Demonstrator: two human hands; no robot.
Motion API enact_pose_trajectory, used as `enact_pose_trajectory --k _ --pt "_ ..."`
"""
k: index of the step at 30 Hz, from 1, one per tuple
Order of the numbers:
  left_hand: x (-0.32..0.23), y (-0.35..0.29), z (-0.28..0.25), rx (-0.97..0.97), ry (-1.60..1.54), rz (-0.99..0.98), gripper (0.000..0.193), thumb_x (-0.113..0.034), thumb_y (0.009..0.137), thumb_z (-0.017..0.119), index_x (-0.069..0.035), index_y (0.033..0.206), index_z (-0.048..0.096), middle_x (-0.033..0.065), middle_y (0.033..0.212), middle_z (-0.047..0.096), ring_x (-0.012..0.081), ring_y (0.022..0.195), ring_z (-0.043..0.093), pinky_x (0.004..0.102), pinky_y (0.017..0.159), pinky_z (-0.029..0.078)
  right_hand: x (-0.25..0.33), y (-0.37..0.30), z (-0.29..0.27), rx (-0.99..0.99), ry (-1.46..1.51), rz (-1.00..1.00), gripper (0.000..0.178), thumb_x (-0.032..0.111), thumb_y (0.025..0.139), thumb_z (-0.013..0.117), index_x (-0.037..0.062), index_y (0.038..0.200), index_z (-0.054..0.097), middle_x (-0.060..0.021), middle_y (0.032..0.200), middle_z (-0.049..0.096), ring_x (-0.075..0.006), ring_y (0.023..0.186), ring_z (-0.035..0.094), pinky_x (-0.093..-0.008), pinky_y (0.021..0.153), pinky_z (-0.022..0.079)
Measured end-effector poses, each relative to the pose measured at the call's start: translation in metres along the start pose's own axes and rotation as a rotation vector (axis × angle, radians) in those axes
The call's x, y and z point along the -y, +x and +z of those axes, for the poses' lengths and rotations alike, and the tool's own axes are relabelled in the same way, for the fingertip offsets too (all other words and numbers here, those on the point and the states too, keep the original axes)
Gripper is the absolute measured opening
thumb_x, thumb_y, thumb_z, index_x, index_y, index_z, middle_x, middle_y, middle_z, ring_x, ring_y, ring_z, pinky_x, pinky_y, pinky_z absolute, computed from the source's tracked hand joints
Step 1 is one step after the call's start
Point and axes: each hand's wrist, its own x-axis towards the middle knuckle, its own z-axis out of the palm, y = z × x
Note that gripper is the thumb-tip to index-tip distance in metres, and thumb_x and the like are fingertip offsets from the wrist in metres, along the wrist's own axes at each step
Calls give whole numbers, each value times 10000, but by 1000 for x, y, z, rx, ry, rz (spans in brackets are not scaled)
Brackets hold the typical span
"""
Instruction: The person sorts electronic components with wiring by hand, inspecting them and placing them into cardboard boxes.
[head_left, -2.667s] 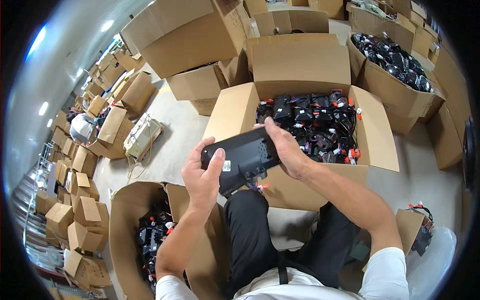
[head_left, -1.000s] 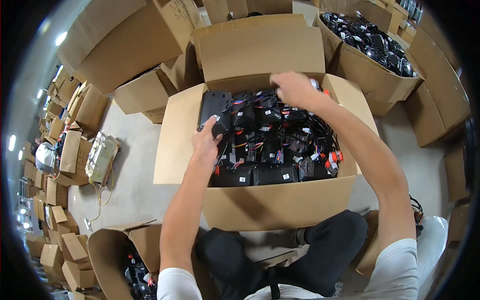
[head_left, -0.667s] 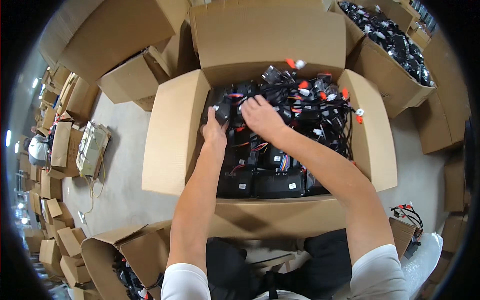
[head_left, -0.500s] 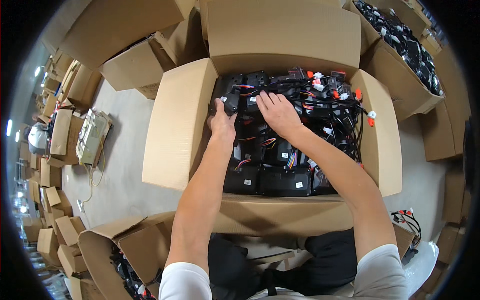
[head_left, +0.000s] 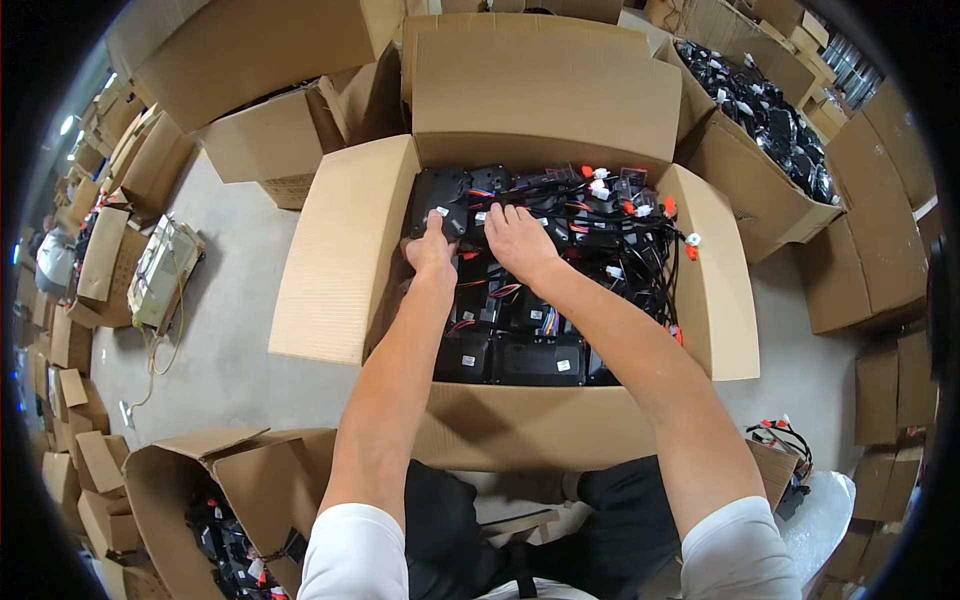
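Both hands are down inside the open cardboard box [head_left: 340, 250], working at its 11 o'clock corner. The left hand [head_left: 432, 252] has its grip closed on the near edge of a black module [head_left: 445, 192] lying flat in the top layer, thumb and fingers wrapped over it. The right hand [head_left: 515, 240] lies just beside it at 3 o'clock, fingers spread flat and pressing on the same module and the cable tangle [head_left: 610, 215] next to it; it holds nothing, palm down, grip wide. The module sits against the box's left wall, at the far end of the packed layer; more black modules [head_left: 520, 355] fill the near row at 6 o'clock. Risks, as judged: loose wires with red and white connectors [head_left: 690, 240] run across the layer toward 2 o'clock, so a wire could get pinched under the module as it is pressed flat, or a connector snagged and pulled if the module is shifted sideways. The left fingers are between module and cardboard wall, so they could be squeezed. The stack looks uneven, so a tilted module may not seat. Other boxes of the same parts [head_left: 770, 110] stand at 1 o'clock, well apart.
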Motion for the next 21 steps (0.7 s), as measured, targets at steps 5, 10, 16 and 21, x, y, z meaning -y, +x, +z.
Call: enact_pose_trajectory --k 5,10,16,21 --pt "4 95 -42 -162 228 280 410 -345 917 740 -15 1120 606 107 1098 643 211 891 663 376 698 583 31 54 -16 -155 70 -7 268 158 887 563 -5 1055 693 -182 1107 653 -279 913 622 -374 781 507" --pt "3 31 -1 1 66 -115 457 -410 926 707 -30 1154 596 116 1180 607 241 979 648 383 796 587 2 11 15 -184 199 98 348 166 837 629 -34 1121 652 -185 1119 624 -287 982 631 -367 856 557" --pt "-8 36 -10 113 4 -199 389 -354 913 696 -65 1150 588 153 1093 675 289 970 686 413 825 606 1 21 -1 125 273 145 492 239 795 767 -24 1168 584 -167 1184 594 -298 1102 601 -375 867 561" --pt "-12 47 -24 240 42 -233 615 -456 901 704 -3 1276 524 240 1128 647 346 977 686 453 895 591 10 -19 -42 -4 336 16 488 156 785 718 -43 1202 559 -213 1236 566 -339 1168 554 -420 999 461"
